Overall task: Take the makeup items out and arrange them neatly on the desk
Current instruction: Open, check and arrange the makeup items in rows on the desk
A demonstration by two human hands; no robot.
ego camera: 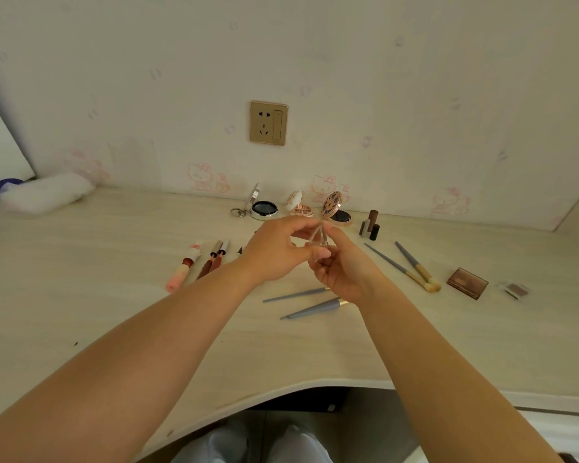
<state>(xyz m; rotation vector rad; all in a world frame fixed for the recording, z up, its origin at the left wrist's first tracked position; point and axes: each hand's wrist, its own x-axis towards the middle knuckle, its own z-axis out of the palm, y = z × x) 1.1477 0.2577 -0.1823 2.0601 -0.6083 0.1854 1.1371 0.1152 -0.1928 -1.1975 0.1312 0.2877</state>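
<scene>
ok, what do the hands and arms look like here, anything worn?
Both forearms are bare, no sleeves in view. No gloves, rings, watch or bracelets visible on the left hand or right hand. One nail near the middle looks pale pink, possibly polished.

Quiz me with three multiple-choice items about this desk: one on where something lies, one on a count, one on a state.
1. Where is the brown palette?
A. right of the brushes
B. beside the white cloth
C. under the socket

2. How many round compacts stand by the wall?
A. one
B. three
C. five

3. The compacts' lids are:
A. shut
B. missing
C. open

Answers: 1 A, it lies past the two brushes. 2 B, silver, white, patterned. 3 C, each lid is tilted up.
</scene>
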